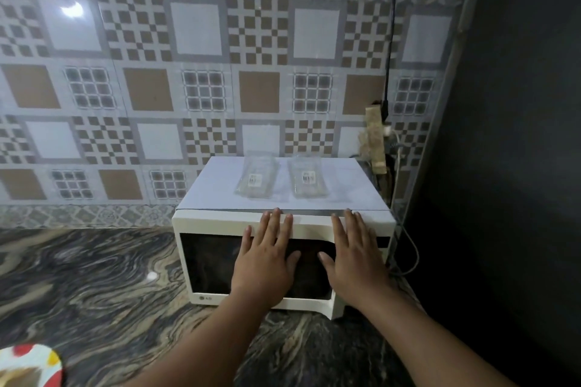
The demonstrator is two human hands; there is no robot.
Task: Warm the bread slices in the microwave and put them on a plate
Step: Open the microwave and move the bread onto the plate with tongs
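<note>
Microwave [217, 248]: white, door closed, on marbled counter [94, 286].
Left hand [267, 264]: flat, fingers spread, before microwave door, gripping nothing.
Right hand [355, 261]: likewise.

Dim indoor lighting with a cool cast. Bright glare spot on glossy wall tiles [73, 9], upper left; smaller highlight on polished worktop [152, 276]. Right side sunk in near-black shadow. Wide-angle bowing of tile lines toward edges. Soft focus throughout; plate [30, 364] at lower-left corner blurred.
</note>
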